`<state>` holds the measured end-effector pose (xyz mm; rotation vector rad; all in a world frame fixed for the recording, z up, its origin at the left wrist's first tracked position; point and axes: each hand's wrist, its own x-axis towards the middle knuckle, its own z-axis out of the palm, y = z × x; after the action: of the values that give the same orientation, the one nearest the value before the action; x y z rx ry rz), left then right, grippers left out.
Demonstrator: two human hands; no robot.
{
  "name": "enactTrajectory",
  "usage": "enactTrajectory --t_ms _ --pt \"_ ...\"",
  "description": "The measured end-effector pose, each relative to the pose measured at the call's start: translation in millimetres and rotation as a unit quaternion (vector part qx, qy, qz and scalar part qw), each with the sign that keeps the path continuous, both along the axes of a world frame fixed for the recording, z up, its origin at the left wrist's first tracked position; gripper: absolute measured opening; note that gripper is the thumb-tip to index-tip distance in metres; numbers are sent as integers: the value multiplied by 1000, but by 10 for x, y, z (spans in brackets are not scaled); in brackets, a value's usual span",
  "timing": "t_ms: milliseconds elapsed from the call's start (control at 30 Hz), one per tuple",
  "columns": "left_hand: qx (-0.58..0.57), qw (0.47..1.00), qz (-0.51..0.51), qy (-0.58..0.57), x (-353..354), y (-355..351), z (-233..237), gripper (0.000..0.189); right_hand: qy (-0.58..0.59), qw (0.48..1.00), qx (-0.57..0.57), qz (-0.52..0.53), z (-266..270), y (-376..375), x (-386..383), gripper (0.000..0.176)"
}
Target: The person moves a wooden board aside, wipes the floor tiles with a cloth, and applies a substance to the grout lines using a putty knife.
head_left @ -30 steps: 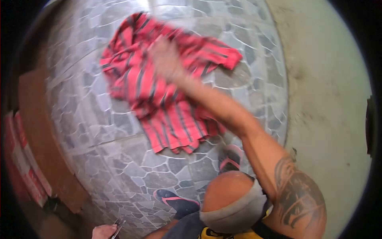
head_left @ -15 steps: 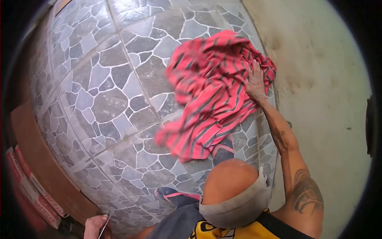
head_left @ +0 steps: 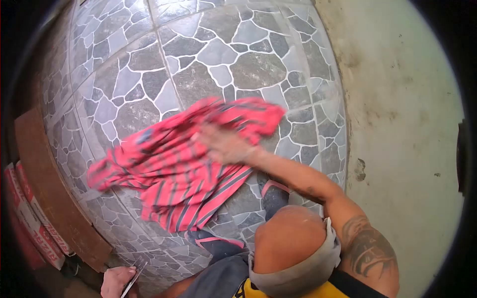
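A crumpled red cloth (head_left: pixel 169 184) with dark stripes lies spread on the stone-patterned tile floor (head_left: pixel 258 69). My right hand (head_left: pixel 226 144) rests on top of it, fingers stretched out and palm down, blurred by motion. At the lower left, well apart from the cloth, my left hand (head_left: pixel 118 281) is closed on a thin flat tool (head_left: pixel 133 279) with a straight pale edge. Its exact kind is not clear, and part of it lies behind the fingers.
A pale stained wall (head_left: pixel 397 124) bounds the floor on the right. A brown board (head_left: pixel 57 193) runs along the left, beside red and white boxes (head_left: pixel 37 218). My feet in sandals (head_left: pixel 273 193) stand close to the cloth's near side.
My right hand has swept the cloth from beside the wall leftward and nearer to me, uncovering tiles at the right. The left hand stays low at the left with its tool.
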<state>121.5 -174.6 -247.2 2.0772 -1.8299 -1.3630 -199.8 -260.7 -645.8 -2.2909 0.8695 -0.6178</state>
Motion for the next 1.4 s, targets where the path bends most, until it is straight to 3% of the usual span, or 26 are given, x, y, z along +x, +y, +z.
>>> enactTrajectory --t_ms 100,200,233,267,367,400,433,467,533,567,600,633,667,767,833,900,933,967,1033,1133,1233,1267,1300,1333,1367,1400 --pt "-57 998 1 38 99 95 -116 30 204 963 -54 -170 101 -204 -1420 66" --pt "-42 999 -20 21 228 132 -101 31 319 879 -139 -326 96 -288 -2968 65" --pt "-47 998 2 35 241 156 -95 32 486 812 -257 -194 108 -313 -3469 65" --pt "-50 997 24 50 246 179 -95 33 424 842 -74 -325 130 -309 -3481 68" --pt "-61 996 50 38 234 196 -52 34 508 767 -27 -390 -47 -269 -2987 74" --pt "-69 996 52 23 230 185 -40 35 497 760 -119 -402 -450 -220 -2750 77" --pt "-72 996 42 17 235 179 -36 34 641 654 -216 -339 -770 -159 -2349 73" --pt "-75 997 29 12 234 165 -39 33 493 799 -112 -326 -742 -46 -1691 70" --pt "-83 996 -11 3 212 79 -47 31 380 905 88 -170 -153 45 -255 69" --pt "-90 995 -33 -4 196 27 -49 30 233 962 45 -133 -209 240 267 69" --pt "-96 994 -55 -13 190 -8 -32 29 204 974 98 -25 186 246 697 68" --pt "-100 992 -69 -14 182 -28 -23 28 121 992 32 34 216 390 902 66" --pt "-105 991 -82 -15 169 -48 -30 27 38 994 -35 93 204 461 1002 64" --pt "-80 994 -75 -9 177 -33 -77 26 132 971 150 133 -32 360 447 63" --pt "-49 998 -31 -20 294 92 -144 25 287 934 202 68 180 -30 -271 42" --pt "-54 998 -20 -20 354 112 -160 25 323 937 16 -129 39 -26 -1302 61" --pt "-60 998 -17 -19 386 115 -167 25 310 922 -166 -161 -36 -165 -1872 68" --pt "-74 997 -22 -5 403 126 -141 24 323 901 -120 -264 103 -234 -2233 67" --pt "-108 993 -32 25 427 165 -100 24 517 776 -65 -355 154 -341 -2837 67" --pt "-75 994 68 39 456 264 -131 27 501 755 -7 -423 -286 -222 -2458 73" --pt "-118 992 -43 -24 336 86 -205 27 515 821 120 -214 154 105 -343 76" --pt "-112 993 -40 -10 235 13 -181 27 449 855 218 -136 516 173 166 78" --pt "-108 994 -34 -7 224 -19 -182 27 196 934 289 -81 287 288 331 85" --pt "-106 994 -24 -3 208 -35 -226 26 40 999 -1 -36 132 489 419 74" --pt "-100 995 -16 1 199 -73 -261 26 20 1000 -24 -1 174 436 393 62" --pt "-92 994 -49 -12 198 -125 -270 23 130 989 38 67 265 282 233 58"
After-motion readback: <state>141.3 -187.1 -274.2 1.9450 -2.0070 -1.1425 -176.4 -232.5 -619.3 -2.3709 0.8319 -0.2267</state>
